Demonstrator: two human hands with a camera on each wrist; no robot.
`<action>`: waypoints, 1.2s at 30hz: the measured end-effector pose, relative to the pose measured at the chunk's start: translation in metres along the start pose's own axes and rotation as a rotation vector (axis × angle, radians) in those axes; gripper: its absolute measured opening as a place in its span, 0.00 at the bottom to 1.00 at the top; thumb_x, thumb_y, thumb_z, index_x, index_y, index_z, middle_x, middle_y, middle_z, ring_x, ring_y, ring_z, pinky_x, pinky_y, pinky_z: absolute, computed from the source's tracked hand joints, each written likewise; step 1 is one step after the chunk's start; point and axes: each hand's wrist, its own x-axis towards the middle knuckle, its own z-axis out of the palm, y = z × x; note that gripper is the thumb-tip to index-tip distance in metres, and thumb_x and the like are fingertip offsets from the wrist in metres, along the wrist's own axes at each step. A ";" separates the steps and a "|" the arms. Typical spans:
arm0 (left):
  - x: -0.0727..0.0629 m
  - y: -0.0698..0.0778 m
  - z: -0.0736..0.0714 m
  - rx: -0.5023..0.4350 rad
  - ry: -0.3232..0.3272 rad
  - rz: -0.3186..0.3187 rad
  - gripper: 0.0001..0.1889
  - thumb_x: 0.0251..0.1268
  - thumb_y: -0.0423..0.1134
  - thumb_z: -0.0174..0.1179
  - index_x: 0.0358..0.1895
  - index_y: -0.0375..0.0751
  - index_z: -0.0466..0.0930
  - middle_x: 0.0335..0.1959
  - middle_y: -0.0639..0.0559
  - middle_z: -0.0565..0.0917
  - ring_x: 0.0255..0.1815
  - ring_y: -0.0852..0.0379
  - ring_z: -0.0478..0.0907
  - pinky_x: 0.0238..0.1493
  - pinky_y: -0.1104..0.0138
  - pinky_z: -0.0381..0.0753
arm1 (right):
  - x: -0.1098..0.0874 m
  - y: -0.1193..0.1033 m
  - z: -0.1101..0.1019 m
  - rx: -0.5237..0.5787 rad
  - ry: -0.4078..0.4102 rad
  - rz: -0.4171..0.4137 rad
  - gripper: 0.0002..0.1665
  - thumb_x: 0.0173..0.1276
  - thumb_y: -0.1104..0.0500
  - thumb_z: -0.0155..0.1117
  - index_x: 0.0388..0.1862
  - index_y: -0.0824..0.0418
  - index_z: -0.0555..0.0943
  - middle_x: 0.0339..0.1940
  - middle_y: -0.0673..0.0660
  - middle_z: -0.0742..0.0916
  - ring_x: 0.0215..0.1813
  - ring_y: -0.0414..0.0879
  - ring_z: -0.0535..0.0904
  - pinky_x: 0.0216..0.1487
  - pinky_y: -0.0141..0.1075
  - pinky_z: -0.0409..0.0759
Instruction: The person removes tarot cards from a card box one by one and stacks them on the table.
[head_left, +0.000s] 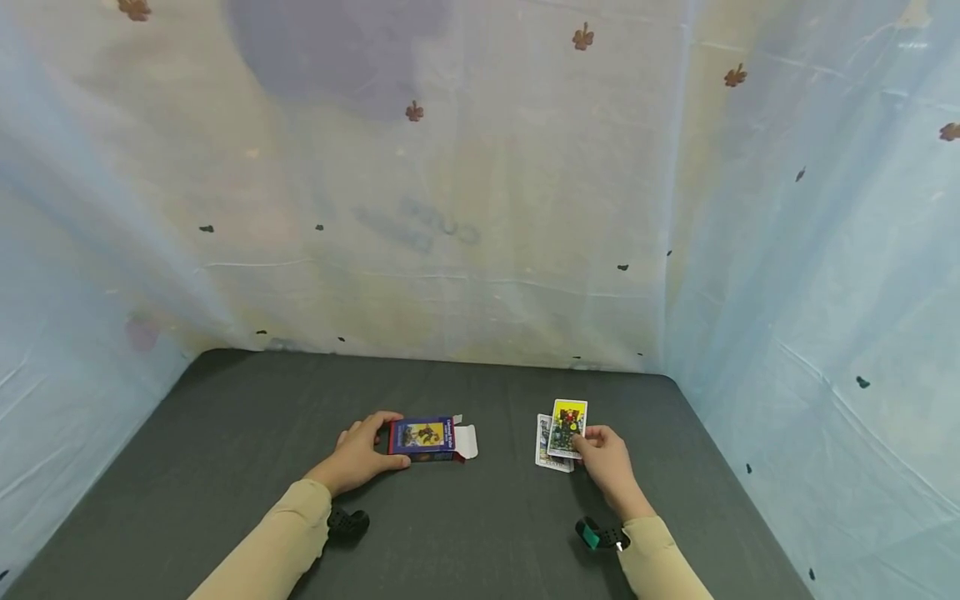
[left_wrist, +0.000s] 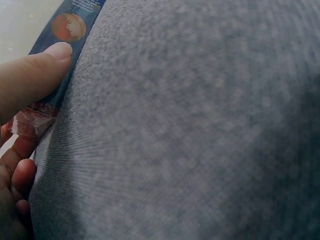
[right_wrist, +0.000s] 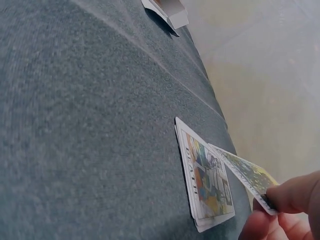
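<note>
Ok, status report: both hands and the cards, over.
Left hand grips open box. Right hand pinches yellow card, tilted, by the pile. Nothing visibly blocking either hand.

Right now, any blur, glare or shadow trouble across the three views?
Head: even light, soft shadows on the table; left wrist: table grainy and soft, darker towards lower right, small print on the box too soft to read; right wrist: curtain pale and blurred, held card steeply foreshortened.
</note>
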 end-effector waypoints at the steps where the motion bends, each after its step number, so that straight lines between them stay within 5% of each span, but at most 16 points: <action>1: 0.000 0.000 0.000 0.000 0.000 0.001 0.43 0.45 0.62 0.73 0.67 0.61 0.66 0.57 0.48 0.72 0.56 0.47 0.66 0.51 0.44 0.66 | 0.000 0.000 0.001 -0.002 0.002 -0.001 0.14 0.68 0.59 0.62 0.45 0.68 0.74 0.30 0.57 0.81 0.28 0.45 0.75 0.26 0.34 0.70; 22: -0.001 0.003 0.001 0.013 0.006 0.007 0.43 0.45 0.63 0.72 0.68 0.59 0.66 0.56 0.48 0.73 0.55 0.48 0.66 0.52 0.44 0.65 | 0.000 0.002 0.007 -0.210 0.012 0.004 0.13 0.66 0.59 0.62 0.40 0.69 0.76 0.30 0.58 0.79 0.29 0.48 0.72 0.28 0.37 0.69; 36: -0.002 0.001 0.000 0.014 0.016 0.016 0.43 0.46 0.62 0.72 0.68 0.57 0.66 0.54 0.49 0.74 0.54 0.48 0.66 0.51 0.46 0.65 | -0.005 -0.005 0.008 -0.237 -0.003 0.027 0.14 0.68 0.57 0.61 0.43 0.69 0.76 0.32 0.59 0.80 0.31 0.48 0.74 0.29 0.38 0.70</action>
